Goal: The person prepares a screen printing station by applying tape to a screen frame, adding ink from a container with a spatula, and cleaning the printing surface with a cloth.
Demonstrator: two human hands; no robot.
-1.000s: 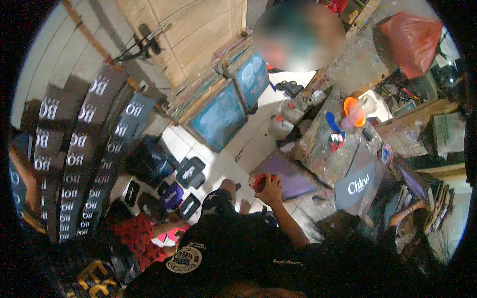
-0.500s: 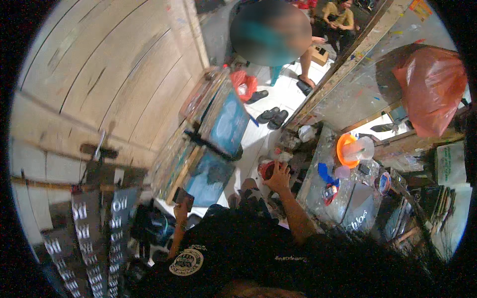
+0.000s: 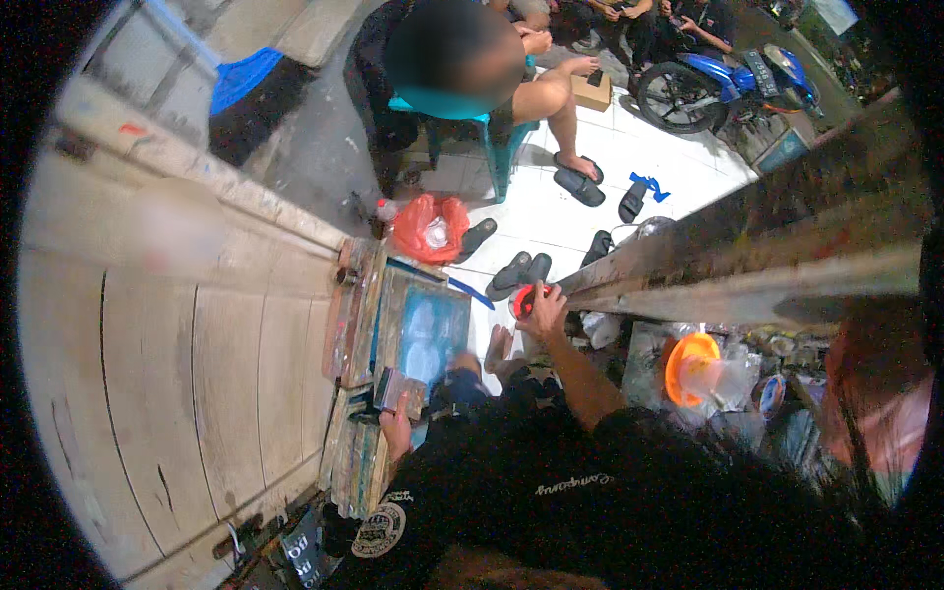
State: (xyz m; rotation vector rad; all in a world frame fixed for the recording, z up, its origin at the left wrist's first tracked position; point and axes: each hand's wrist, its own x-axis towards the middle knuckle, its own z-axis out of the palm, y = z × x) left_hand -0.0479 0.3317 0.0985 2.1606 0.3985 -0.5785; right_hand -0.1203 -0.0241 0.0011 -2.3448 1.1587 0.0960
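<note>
My right hand is closed round a red tub, held out ahead of me over the white tiles. Inside the tub it looks red and dark. In my left hand is a small brown block with a dark edge, gripped from below. The block is held over a stack of wooden frames with blue mesh, which lean along the left wall. Part of the left fingers is hidden behind the block.
A person sits on a teal stool ahead. Sandals and a red plastic bag lie on the floor. A wooden post slants on the right, beside a cluttered bench with an orange bowl. Farther off stands a blue motorcycle.
My view has moved forward toward the doorway, bringing the seated person and motorcycle into fuller view. Both hands have come along, still holding the tub and the block.
</note>
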